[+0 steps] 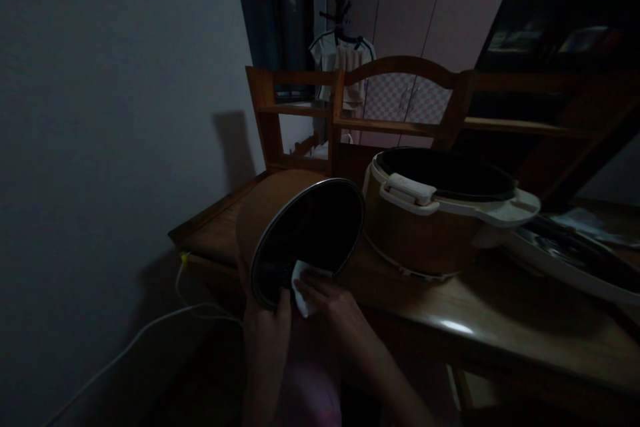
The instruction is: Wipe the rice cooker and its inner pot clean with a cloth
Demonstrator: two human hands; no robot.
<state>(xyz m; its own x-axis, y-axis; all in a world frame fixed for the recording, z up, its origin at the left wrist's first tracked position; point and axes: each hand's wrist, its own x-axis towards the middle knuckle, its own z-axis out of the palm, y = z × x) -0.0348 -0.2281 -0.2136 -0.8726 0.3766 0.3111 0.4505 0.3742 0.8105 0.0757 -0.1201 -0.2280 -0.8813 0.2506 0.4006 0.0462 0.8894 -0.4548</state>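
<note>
The room is dim. My left hand grips the lower edge of a round cooker lid, brown outside with a dark, metal-rimmed inner face tilted toward me. My right hand presses a small white cloth against the lid's lower inner face, fingers closed on it. To the right on the wooden table stands the open cooker body, brown with a cream rim and a dark inner pot.
A wooden shelf unit rises behind the table. A white cable trails down at the left by the wall. A pale flat appliance part lies at the right. Clothes hang on a rack far back.
</note>
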